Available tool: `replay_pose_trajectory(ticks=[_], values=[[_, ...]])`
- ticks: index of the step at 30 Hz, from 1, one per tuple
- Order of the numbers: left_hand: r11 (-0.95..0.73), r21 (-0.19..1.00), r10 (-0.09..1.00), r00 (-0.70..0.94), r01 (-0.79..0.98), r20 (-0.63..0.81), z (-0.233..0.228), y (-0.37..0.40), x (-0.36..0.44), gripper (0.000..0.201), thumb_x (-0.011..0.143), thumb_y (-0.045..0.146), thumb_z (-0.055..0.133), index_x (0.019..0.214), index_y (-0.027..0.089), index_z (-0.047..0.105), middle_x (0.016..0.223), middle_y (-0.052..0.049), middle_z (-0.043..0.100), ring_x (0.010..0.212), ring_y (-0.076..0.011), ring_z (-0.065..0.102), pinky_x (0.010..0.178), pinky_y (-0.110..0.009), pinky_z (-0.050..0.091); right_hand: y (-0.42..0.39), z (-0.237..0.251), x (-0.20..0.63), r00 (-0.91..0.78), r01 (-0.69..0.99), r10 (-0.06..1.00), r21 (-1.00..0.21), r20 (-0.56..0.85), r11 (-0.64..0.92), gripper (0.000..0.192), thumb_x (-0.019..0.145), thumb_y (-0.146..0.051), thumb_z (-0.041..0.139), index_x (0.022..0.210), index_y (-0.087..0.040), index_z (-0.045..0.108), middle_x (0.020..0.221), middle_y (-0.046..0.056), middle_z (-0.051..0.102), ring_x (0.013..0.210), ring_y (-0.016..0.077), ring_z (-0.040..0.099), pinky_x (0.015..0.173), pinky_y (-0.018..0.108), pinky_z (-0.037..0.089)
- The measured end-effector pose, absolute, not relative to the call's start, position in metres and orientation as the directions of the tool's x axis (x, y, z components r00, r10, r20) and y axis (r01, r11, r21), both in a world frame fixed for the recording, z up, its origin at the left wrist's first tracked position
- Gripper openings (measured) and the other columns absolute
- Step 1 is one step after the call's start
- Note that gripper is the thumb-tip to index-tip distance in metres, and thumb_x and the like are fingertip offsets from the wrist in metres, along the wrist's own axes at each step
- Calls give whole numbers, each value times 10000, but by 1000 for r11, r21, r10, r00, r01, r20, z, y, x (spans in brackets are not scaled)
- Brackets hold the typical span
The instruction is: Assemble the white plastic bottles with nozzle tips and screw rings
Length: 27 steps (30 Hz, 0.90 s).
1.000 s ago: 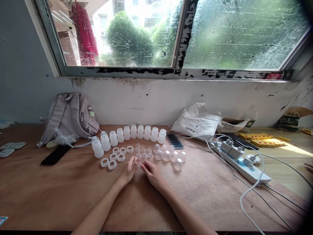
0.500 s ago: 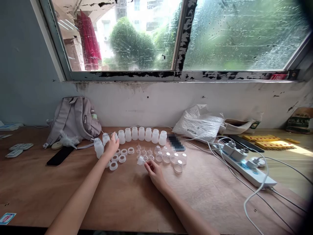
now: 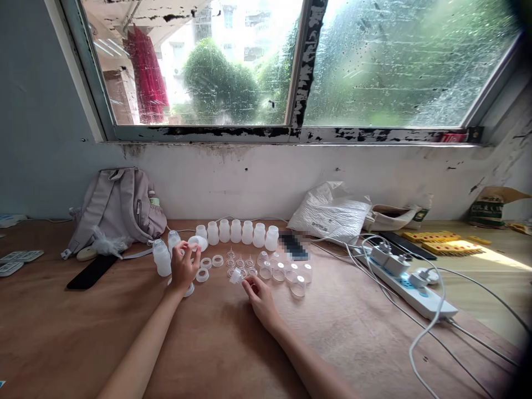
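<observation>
My left hand (image 3: 185,266) is closed on a frosted white baby bottle (image 3: 198,242), which it tilts in front of the bottle row. My right hand (image 3: 261,302) pinches a small clear plastic piece (image 3: 236,275) just above the table; its exact kind is unclear. An arc of upright frosted bottles (image 3: 235,231) stands behind the hands, with another bottle (image 3: 162,257) at the left end. Between the hands lie white collar rings (image 3: 202,275) and clear bottle nipples (image 3: 240,261). Clear domed caps (image 3: 297,287) are grouped right of my right fingers. My left hand partly hides some rings.
A grey backpack (image 3: 120,208) and a black phone (image 3: 93,271) lie on the left. At the back right are a silver padded bag (image 3: 330,213) and a blurred dark object (image 3: 295,245). A white power strip (image 3: 409,282) with trailing cables occupies the right side.
My left hand has drawn the bottle out of the row toward me and tilted it. My right hand stays nearly in place with the clear piece. The view has shifted slightly.
</observation>
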<state>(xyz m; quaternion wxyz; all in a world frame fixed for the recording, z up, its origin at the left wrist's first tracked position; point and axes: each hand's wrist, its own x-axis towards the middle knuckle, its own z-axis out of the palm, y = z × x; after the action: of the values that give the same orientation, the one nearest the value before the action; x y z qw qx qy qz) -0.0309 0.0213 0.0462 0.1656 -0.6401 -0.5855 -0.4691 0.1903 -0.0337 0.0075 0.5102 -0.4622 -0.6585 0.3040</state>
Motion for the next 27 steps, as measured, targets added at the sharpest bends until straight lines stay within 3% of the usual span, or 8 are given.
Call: replay_pose_trajectory(ticks=[3, 9, 11, 13, 16, 18, 20, 27], values=[[-465, 338, 476, -90, 818, 875, 38, -1, -14, 142, 791, 258, 462, 892, 184, 529, 1098, -101, 394, 1035, -220, 446, 845, -357, 404, -33, 7, 191, -34, 260, 927, -892, 375, 370, 211, 818, -381, 420, 750, -206, 517, 655, -11, 495, 522, 101, 424, 448, 205, 353], [-687, 432, 630, 184, 584, 754, 22, -30, 20, 123, 818, 193, 412, 917, 216, 482, 1155, -75, 424, 1072, -194, 445, 900, -376, 380, -30, 4, 193, 26, 209, 927, -909, 373, 360, 209, 823, -387, 403, 806, -209, 511, 641, -18, 471, 471, 88, 412, 406, 201, 344], [-698, 521, 680, 225, 492, 698, 17, -33, 27, 180, 813, 228, 437, 993, 225, 448, 1160, -83, 447, 1083, -199, 447, 896, -377, 385, -29, 6, 195, 38, 176, 926, -915, 375, 364, 204, 824, -387, 403, 840, -210, 504, 645, -24, 466, 451, 82, 410, 403, 203, 338], [-648, 651, 755, 219, 395, 619, 14, -34, 33, 401, 766, 285, 524, 1123, 222, 351, 1137, -97, 482, 1053, -203, 479, 861, -362, 412, -29, 10, 197, 47, 143, 926, -920, 374, 365, 200, 822, -385, 411, 860, -209, 497, 647, -29, 463, 440, 79, 414, 401, 206, 333], [-511, 784, 857, 285, 353, 430, 13, -34, 39, 625, 661, 365, 633, 1171, 201, 310, 987, -71, 570, 856, -188, 571, 728, -318, 468, -29, 17, 201, 78, 121, 924, -923, 375, 364, 199, 820, -382, 423, 863, -201, 492, 636, -30, 462, 447, 81, 427, 416, 210, 341], [-496, 770, 863, 322, 401, 389, 14, -34, 40, 552, 636, 393, 645, 1101, 209, 410, 936, -49, 577, 801, -182, 572, 703, -314, 467, -30, 21, 204, 108, 116, 916, -920, 386, 374, 198, 823, -377, 421, 866, -196, 488, 636, -27, 468, 454, 82, 427, 431, 212, 349], [-531, 720, 847, 307, 447, 434, 17, -34, 39, 502, 638, 396, 642, 1076, 226, 465, 979, -49, 553, 855, -190, 551, 749, -327, 451, -32, 25, 207, 135, 119, 905, -913, 404, 390, 195, 831, -371, 407, 860, -193, 480, 630, -27, 465, 455, 82, 420, 441, 214, 351], [-561, 585, 812, 254, 585, 525, 14, -31, 30, 448, 678, 399, 610, 1065, 242, 450, 991, -39, 553, 931, -197, 523, 817, -349, 424, -33, 28, 212, 130, 279, 895, -882, 426, 379, 177, 836, -342, 393, 766, -197, 466, 575, -37, 436, 462, 89, 413, 457, 215, 342]])
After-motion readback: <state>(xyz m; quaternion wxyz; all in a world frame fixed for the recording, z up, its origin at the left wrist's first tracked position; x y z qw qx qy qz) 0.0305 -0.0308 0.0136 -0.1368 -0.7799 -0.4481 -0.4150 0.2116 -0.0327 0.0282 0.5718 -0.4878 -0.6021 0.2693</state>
